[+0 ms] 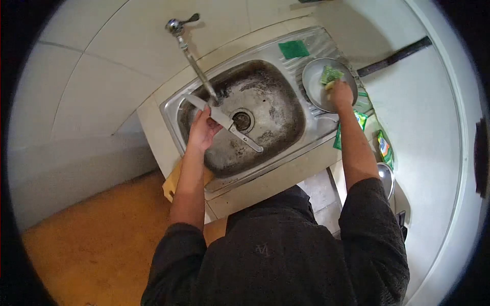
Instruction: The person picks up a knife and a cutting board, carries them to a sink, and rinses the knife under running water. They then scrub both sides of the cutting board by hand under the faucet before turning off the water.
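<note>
My left hand (202, 131) is closed around the blade of a knife (218, 117), held above the sink basin. Its pale, riveted handle points down and right, and the blade tip lies up and left, near the faucet spout. Over a round metal pan (315, 96) on the drainboard, my right hand (341, 95) is closed with its fingers on a green and yellow sponge (331, 75). Part of the sponge is hidden by my fingers.
The stainless sink (286, 120) has a dark-stained basin and a drain. A faucet (196, 66) reaches over it. A green scouring pad (294, 49) lies on the drainboard. Green packets (385, 148) and a round lid (385, 179) are at the right.
</note>
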